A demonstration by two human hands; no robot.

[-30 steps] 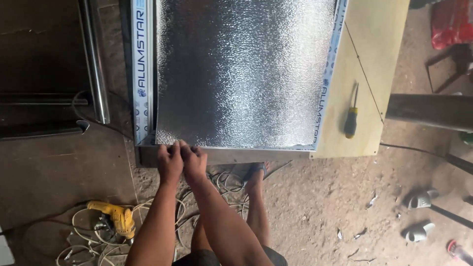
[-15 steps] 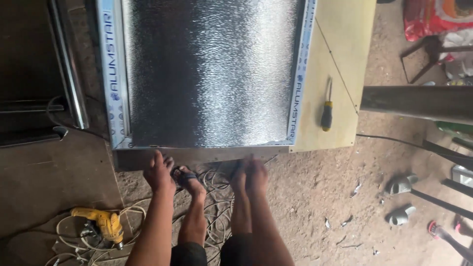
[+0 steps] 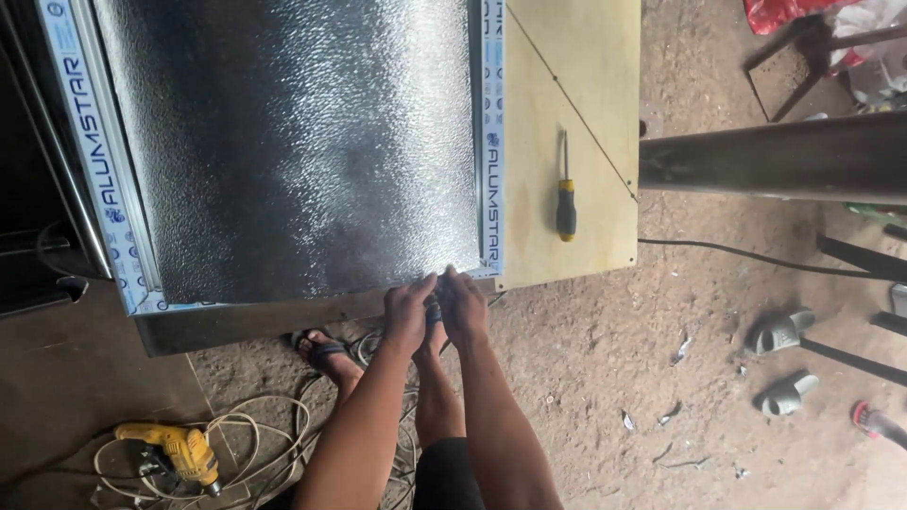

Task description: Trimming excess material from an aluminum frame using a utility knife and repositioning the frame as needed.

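Observation:
A framed panel of embossed silver sheet (image 3: 293, 142) lies flat in front of me, with printed protective strips along its side rails. My left hand (image 3: 408, 310) and my right hand (image 3: 463, 304) are side by side at the panel's near edge (image 3: 283, 291), close to its right corner. The fingertips of both hands are bent onto that edge and pinch it. Beside the panel, a screwdriver (image 3: 565, 203) with a yellow and black handle lies on a pale board (image 3: 567, 85).
A yellow drill (image 3: 175, 451) and tangled cables (image 3: 269, 425) lie on the dirt floor at the lower left. My sandalled foot (image 3: 326, 351) stands under the panel's edge. A thick metal beam (image 3: 775, 156) juts in from the right, with grey sandals (image 3: 784, 331) below it.
Both hands have moved to the right along the panel's near edge, from near its left end to its right corner, and are together again. The view has shifted with them.

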